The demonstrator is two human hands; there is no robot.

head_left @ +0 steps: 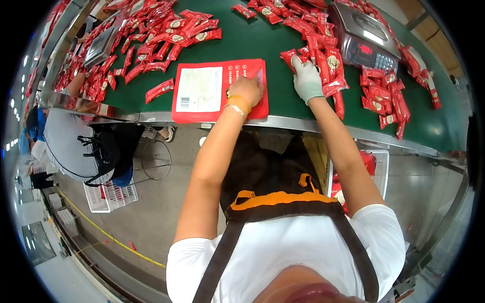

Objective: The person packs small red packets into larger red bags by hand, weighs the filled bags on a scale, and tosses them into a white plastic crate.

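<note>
A flat red bag (202, 115) with a large white printed label and a barcode lies on the green table. My left hand (246, 91), with a yellow band at the wrist, is on its right part, fingers curled against the bag; the fingertips are partly hidden. My right hand (307, 82) wears a pale glove and is at the left side of a pile of small red packets (333, 63). Its fingers are closed on a red packet (287, 56) at the pile's edge.
A digital scale (365, 35) with a lit red display stands right of the pile. More loose red packets (382, 96) lie before it, and a big heap (166, 33) spreads at upper left beside another scale (102, 45). A person (76, 146) is at left; a white crate (381, 171) sits below the table.
</note>
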